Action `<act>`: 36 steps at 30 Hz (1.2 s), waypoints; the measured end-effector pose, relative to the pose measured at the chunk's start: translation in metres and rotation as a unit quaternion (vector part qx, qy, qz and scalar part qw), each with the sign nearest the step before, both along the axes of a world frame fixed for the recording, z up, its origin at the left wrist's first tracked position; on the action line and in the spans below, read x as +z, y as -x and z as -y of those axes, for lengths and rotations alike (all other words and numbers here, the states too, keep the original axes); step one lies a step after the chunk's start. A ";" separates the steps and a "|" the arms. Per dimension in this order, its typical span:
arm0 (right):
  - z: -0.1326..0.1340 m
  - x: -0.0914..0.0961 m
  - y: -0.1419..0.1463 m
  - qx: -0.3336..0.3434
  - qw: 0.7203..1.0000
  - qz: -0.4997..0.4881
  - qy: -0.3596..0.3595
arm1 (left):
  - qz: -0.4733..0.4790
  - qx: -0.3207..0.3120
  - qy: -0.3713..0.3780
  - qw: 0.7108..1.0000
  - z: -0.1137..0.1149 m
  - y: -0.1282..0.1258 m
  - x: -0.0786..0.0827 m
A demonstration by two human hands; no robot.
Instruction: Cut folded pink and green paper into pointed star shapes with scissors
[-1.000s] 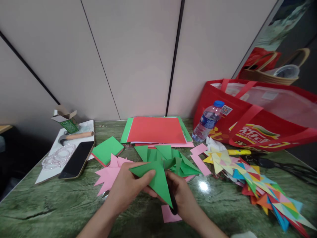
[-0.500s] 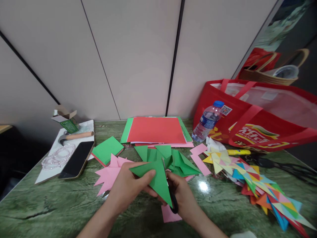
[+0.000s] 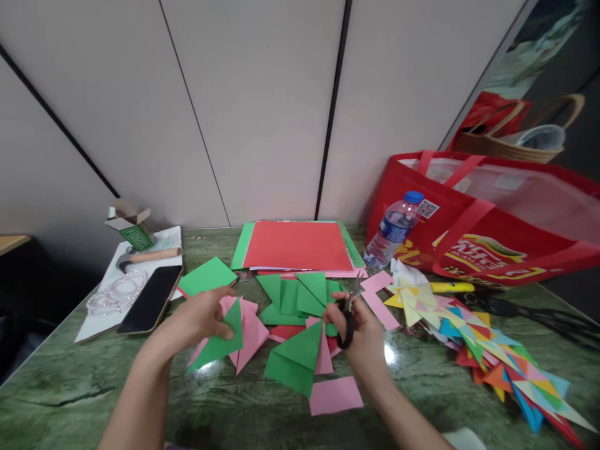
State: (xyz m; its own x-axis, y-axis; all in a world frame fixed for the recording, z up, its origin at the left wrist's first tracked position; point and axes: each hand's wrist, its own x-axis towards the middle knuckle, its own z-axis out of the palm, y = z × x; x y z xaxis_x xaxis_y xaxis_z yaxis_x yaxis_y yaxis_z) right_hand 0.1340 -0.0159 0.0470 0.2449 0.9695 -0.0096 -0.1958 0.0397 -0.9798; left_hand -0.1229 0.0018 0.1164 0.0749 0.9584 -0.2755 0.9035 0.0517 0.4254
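My left hand (image 3: 199, 322) is closed on a triangular piece of green paper (image 3: 220, 350), above pink folded paper pieces (image 3: 250, 337) at the left of centre. Black-handled scissors (image 3: 347, 322) are gripped in my right hand (image 3: 368, 344), their blades pointing up and away from me. Between the hands is another creased green paper piece (image 3: 293, 359); whether it rests flat on the table I cannot tell. Behind it lie several green folded pieces (image 3: 293, 297), with red and pink paper partly covered. A pink rectangle (image 3: 336, 395) lies near my right wrist.
Coloured sheets (image 3: 295, 245) are stacked by the wall. At left are a phone (image 3: 150, 300), a hammer (image 3: 150, 256), beads (image 3: 117, 294) and a small box (image 3: 134, 228). To the right stand a water bottle (image 3: 392, 231) and red bag (image 3: 469, 219), near a multicoloured paper chain (image 3: 497, 350).
My hands have moved apart, the left going left with one green piece, the right going right with the scissors. Another green piece is now separate between them.
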 end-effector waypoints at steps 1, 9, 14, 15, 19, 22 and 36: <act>-0.004 -0.003 -0.003 -0.016 1.000 0.006 -0.004 | -0.066 0.010 -0.004 0.998 -0.002 0.001 -0.003; -0.015 -0.017 -0.004 -0.029 1.000 -0.005 0.004 | -0.082 -0.044 -0.070 0.993 -0.001 -0.060 -0.014; -0.013 -0.019 -0.002 -0.009 0.999 -0.024 0.019 | -0.042 -0.107 -0.008 0.993 0.011 -0.108 -0.049; -0.013 -0.020 -0.002 -0.005 0.999 -0.029 0.021 | -0.042 -0.106 -0.002 0.994 0.013 -0.113 -0.055; -0.014 -0.024 -0.001 0.008 0.999 -0.044 0.024 | -0.015 -0.095 0.004 0.995 0.013 -0.112 -0.064; -0.013 -0.024 0.000 0.020 0.998 -0.048 0.019 | 0.048 -0.103 0.002 0.993 0.009 -0.101 -0.055; -0.002 -0.008 0.006 0.090 0.995 -0.030 0.030 | 0.449 0.093 -0.081 0.885 0.008 -0.100 -0.037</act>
